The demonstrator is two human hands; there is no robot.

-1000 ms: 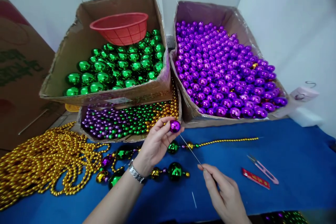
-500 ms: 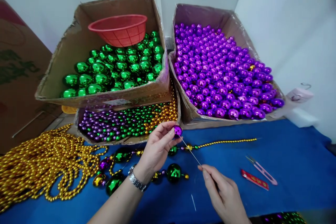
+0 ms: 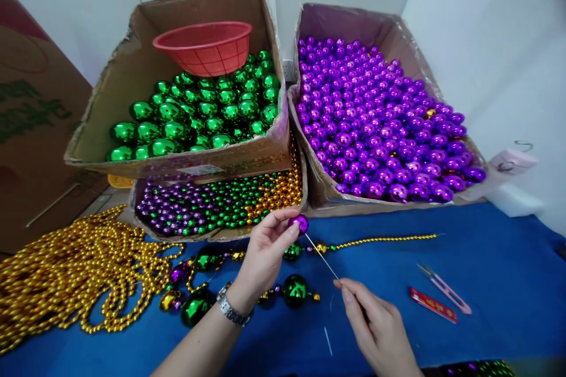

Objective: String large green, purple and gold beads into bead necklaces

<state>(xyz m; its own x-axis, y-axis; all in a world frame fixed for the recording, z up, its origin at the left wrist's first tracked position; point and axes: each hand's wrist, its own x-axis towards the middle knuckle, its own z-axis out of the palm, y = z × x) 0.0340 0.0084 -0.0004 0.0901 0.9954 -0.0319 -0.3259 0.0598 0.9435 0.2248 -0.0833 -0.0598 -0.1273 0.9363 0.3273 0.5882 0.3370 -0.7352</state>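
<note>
Gold strands (image 3: 84, 277) lie piled beside mixed beads (image 3: 197, 307) already strung, while the left hand (image 3: 269, 250) pinches a purple bead (image 3: 299, 224) near a cardboard box (image 3: 313, 182), its threading onto the thin needle (image 3: 322, 257) apparently begun but unfinished. The right hand (image 3: 375, 318), fingers curled closed, grips the needle's other end. Rightward, blue cloth (image 3: 380, 265) leaves room before the red packet (image 3: 432, 305) and pink snips (image 3: 451, 293), the cloth's front edge close below.

No text can be read. Green characters (image 3: 35, 107) on the large brown carton (image 3: 48, 174) are blurred; a white label (image 3: 201, 170) below the front rim of the box of green balls (image 3: 252, 156) is too small; gold marks (image 3: 437, 307) on the red packet (image 3: 418, 297), towards the desk (image 3: 499, 283)'s right edge, are unclear.
</note>
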